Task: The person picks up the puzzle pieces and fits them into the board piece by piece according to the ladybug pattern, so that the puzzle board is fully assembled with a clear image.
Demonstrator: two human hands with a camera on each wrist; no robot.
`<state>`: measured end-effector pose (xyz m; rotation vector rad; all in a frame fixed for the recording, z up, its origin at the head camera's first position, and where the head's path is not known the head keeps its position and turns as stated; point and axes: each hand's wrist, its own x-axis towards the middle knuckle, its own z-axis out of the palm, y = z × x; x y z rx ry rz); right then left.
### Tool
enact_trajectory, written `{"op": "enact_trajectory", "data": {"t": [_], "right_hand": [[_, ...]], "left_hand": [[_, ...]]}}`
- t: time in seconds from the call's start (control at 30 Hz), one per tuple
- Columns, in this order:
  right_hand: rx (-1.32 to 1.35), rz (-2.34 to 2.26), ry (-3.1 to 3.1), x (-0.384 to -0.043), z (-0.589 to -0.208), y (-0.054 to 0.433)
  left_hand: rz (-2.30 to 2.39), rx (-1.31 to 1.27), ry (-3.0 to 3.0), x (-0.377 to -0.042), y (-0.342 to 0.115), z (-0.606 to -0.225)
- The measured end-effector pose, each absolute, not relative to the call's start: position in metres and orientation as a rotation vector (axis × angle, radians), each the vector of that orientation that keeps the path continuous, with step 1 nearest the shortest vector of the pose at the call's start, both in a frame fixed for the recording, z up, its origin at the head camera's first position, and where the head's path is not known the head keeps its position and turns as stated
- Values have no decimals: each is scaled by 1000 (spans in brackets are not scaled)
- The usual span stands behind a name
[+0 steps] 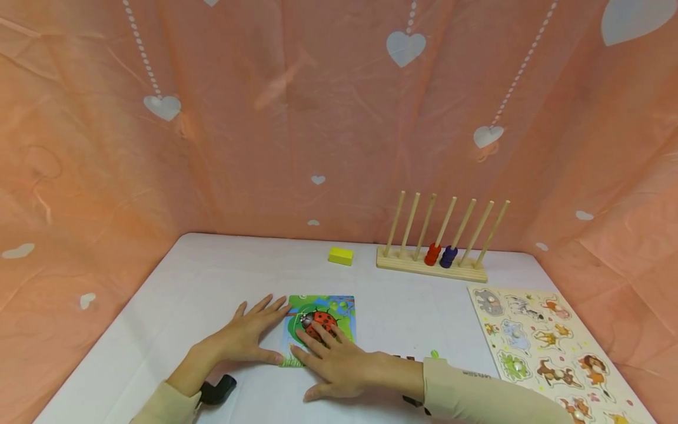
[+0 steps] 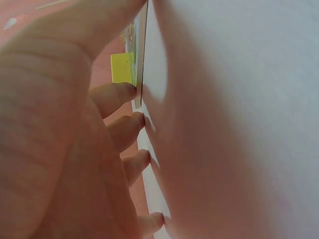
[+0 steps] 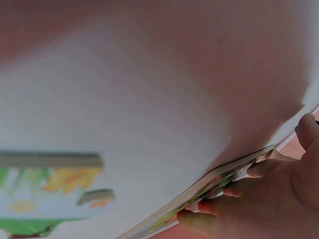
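Note:
A square ladybug picture puzzle [image 1: 345,318] lies flat on the white table in the head view. At its left edge is my left hand [image 1: 245,337], fingers spread, with the thumb by the lower left corner and the index finger by the upper left. My right hand [image 1: 339,366] rests on the lower part of the picture, its fingers straight across the ladybug. In the right wrist view those fingers lie over the thin board [image 3: 172,216]. Closer to that camera is a flat piece [image 3: 55,174] with a flower print. Some dark-edged pieces show partly beneath my right forearm.
A yellow block [image 1: 341,256] sits beyond the puzzle. At the back right stands a wooden peg rack [image 1: 392,261] with red beads [image 1: 432,254] and purple beads [image 1: 448,257]. An animal knob puzzle board [image 1: 529,341] lies on the right. Pink curtains with hearts surround the table.

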<state>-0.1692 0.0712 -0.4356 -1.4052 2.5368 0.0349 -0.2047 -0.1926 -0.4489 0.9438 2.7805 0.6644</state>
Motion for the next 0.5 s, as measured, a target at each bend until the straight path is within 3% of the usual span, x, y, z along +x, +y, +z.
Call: {"op": "enact_trajectory", "data": {"t": [0.27, 0.5], "right_hand": [[-1370, -164, 2475, -177, -433, 76], [-1234, -462, 2535, -198, -415, 119]], "left_hand": [[659, 938, 2785, -206, -193, -449], [648, 924, 2782, -206, -192, -448]]}}
